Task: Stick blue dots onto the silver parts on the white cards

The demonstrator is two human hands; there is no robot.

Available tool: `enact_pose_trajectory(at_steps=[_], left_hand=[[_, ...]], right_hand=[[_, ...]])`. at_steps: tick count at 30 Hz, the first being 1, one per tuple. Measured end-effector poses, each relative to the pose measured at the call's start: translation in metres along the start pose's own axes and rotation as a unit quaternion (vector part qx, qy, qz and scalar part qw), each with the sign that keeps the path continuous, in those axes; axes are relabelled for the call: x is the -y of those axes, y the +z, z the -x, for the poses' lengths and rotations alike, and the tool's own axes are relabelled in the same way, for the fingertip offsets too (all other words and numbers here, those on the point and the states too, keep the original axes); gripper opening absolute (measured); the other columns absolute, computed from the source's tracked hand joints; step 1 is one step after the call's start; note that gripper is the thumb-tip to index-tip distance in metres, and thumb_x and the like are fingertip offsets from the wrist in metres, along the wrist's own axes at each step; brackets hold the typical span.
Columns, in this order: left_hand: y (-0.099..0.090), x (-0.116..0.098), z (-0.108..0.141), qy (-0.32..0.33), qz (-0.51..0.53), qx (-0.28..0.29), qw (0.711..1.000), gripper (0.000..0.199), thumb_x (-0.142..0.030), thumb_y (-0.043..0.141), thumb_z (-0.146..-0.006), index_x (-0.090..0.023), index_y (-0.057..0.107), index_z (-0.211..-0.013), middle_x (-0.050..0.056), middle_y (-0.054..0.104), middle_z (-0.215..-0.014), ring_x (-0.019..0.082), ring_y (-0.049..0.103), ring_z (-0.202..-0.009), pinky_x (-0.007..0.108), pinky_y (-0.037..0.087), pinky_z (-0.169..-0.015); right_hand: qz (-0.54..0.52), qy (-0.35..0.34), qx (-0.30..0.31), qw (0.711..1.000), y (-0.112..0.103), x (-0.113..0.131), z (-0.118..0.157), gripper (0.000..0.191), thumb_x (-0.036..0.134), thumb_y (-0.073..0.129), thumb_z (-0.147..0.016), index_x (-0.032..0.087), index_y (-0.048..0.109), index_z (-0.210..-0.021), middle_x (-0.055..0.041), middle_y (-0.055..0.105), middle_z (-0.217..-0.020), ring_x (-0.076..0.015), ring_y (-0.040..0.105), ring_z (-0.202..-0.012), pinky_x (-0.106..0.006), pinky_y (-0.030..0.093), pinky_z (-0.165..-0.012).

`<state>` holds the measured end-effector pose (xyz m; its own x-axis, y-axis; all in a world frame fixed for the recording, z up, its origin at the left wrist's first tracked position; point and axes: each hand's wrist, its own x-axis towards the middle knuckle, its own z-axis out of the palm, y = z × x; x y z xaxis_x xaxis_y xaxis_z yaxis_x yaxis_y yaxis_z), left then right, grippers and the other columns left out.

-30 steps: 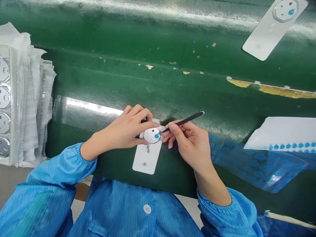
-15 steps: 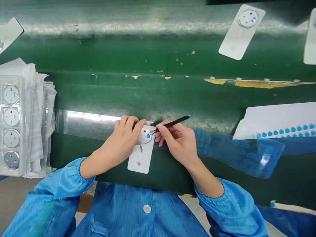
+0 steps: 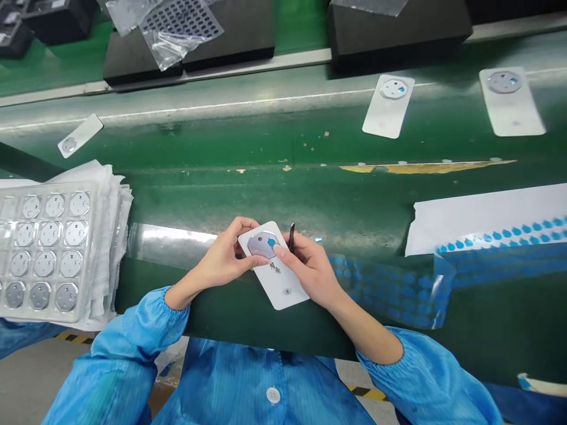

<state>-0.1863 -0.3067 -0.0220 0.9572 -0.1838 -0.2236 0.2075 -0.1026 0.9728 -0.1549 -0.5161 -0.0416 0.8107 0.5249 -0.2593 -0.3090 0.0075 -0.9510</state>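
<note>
A white rounded panel (image 3: 286, 286) is lifted and tilted between my hands, dark lettering on its lower half. Set in its upper half is a silver octagonal disc (image 3: 256, 244) bearing a small blue round sticker (image 3: 270, 241). My left hand (image 3: 225, 254) grips the panel's upper left side, thumb on the front. At the right edge, my right hand (image 3: 312, 268) presses its thumb beside the sticker. Black tweezers (image 3: 292, 235) stay tucked in that hand's fingers, mostly hidden.
Trays of silver discs (image 3: 91, 248) stand on stacked paper at left. To the right lie a blue sticker strip (image 3: 398, 289) and white paper (image 3: 487, 212). More white panels (image 3: 387, 121) rest beyond, below black foam blocks (image 3: 398, 38). Clear film (image 3: 177, 239) lies by my left hand.
My right hand has turned the tweezers inward and taken hold of the panel, thumb at the sticker. The panel is now raised and tilted the other way. The view has shifted up and left.
</note>
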Motion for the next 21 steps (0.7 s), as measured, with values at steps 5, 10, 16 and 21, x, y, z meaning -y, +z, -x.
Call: enact_pose_trajectory(at_steps=[5,10,16,21], left_hand=[[0.01,0.001,0.006,0.028,-0.048,0.0,0.998,0.052,-0.031,0.081,-0.086,-0.023,0.057,-0.132,0.007,0.067,-0.116,0.019,0.069,-0.092,0.027,0.057,-0.069],[0.02,0.001,0.012,0.023,-0.038,-0.034,0.998,0.049,-0.029,0.079,-0.088,-0.022,0.058,-0.131,0.006,0.068,-0.109,0.018,0.068,-0.088,0.026,0.057,-0.069],[0.023,0.001,0.005,0.004,0.165,-0.114,0.98,0.051,-0.037,0.081,-0.089,-0.022,0.053,-0.128,0.004,0.068,-0.105,0.015,0.066,-0.086,0.023,0.056,-0.073],[0.031,0.002,0.008,-0.001,0.147,-0.152,0.977,0.042,-0.043,0.075,-0.093,-0.022,0.05,-0.119,0.0,0.064,-0.093,0.011,0.059,-0.077,0.021,0.05,-0.069]], right_hand=[[-0.005,0.025,-0.011,1.0,-0.002,-0.003,-0.002,0.041,0.057,0.073,-0.092,0.02,0.058,-0.082,0.0002,0.062,-0.067,-0.0145,0.059,-0.054,-0.024,0.043,-0.046],[0.007,0.024,-0.037,0.999,0.0,-0.001,0.0,0.046,0.056,0.075,-0.091,0.02,0.053,-0.074,0.0025,0.054,-0.061,-0.0115,0.051,-0.05,-0.022,0.038,-0.045],[0.004,-0.016,0.014,1.0,0.008,-0.002,0.004,0.032,0.053,0.064,-0.1,0.021,0.061,-0.104,-0.0026,0.066,-0.081,-0.0177,0.064,-0.066,-0.027,0.05,-0.054],[0.138,-0.134,0.022,0.981,0.014,-0.01,0.006,0.016,0.033,0.055,-0.107,0.022,0.06,-0.117,0.002,0.061,-0.073,-0.0122,0.053,-0.054,-0.025,0.041,-0.048]])
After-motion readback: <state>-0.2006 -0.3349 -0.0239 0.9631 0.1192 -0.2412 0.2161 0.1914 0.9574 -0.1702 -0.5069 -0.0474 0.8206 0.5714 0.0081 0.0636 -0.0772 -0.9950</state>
